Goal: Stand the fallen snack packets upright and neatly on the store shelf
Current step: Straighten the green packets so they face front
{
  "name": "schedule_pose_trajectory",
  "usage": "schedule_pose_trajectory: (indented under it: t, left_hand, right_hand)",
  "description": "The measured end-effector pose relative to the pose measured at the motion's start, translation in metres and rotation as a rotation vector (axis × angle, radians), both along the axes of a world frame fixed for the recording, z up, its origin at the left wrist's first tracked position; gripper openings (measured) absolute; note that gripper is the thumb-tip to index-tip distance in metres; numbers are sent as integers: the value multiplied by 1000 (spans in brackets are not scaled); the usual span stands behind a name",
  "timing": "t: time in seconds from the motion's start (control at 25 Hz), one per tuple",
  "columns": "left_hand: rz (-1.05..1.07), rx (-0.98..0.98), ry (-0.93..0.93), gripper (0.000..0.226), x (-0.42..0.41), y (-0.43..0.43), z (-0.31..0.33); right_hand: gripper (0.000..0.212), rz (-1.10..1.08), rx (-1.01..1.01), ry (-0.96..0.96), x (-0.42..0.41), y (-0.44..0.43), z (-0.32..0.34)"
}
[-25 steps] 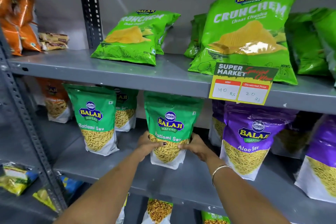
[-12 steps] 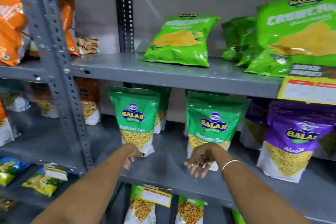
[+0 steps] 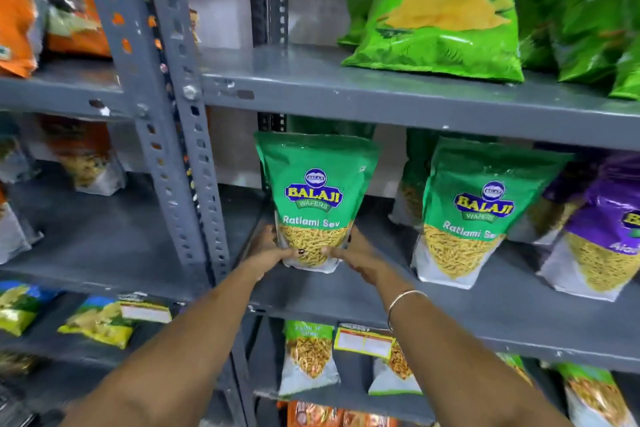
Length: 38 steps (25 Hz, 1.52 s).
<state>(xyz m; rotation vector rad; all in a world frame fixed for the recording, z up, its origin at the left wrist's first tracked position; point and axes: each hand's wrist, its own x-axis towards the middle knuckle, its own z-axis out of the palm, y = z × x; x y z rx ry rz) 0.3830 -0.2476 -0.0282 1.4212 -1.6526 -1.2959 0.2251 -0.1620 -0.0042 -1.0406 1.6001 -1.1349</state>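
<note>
A green Ratlami Sev packet (image 3: pixel 317 191) stands upright at the left end of the grey middle shelf (image 3: pixel 450 308). My left hand (image 3: pixel 268 251) grips its lower left side and my right hand (image 3: pixel 355 253) grips its lower right side, thumbs on the front. A second green Ratlami Sev packet (image 3: pixel 474 211) stands upright to the right of it, untouched. Purple Aloo Sev packets (image 3: pixel 602 236) stand at the far right. Another green packet (image 3: pixel 332 125) shows behind the held one, mostly hidden.
Green Crunchem chip bags (image 3: pixel 446 17) lean on the upper shelf (image 3: pixel 311 87). A perforated grey upright post (image 3: pixel 173 135) stands just left of my hands. Orange packets (image 3: pixel 79 156) fill the left bay. Smaller packets (image 3: pixel 310 360) and a price tag (image 3: pixel 363 343) sit on the lower shelf.
Both hands left the right-hand Ratlami Sev packet, moved left, and now grip the left-hand one. The view has shifted left and closer.
</note>
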Motion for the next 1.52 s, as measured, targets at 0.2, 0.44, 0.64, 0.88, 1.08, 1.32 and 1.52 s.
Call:
schedule_pose_trajectory:
  t: [0.2,0.44,0.64,0.88,1.08,1.32,1.52]
  left_hand:
    - [-82,-29,-125,49,17,21,-2]
    - [-122,-67,-205,60,32,51,3]
    - [-145,-81,-256,63,36,61,9]
    - [-193,-88,-359,67,37,63,17]
    - [-282,167,-428,68,39,60,22]
    - [-753,638,-849,26,-13,89,32]
    - [-707,208,-402,21,-125,111,14]
  right_hand:
    - [63,3,36,70,9,34,10]
    - [65,7,35,103,18,63,6]
    - [67,-13,55,133,21,67,2]
    - [75,-15,112,205,19,65,-5]
    - [74,65,112,197,19,73,10]
    - [44,106,606,523,-66,97,15]
    - [65,-220,569,558,-172,130,1]
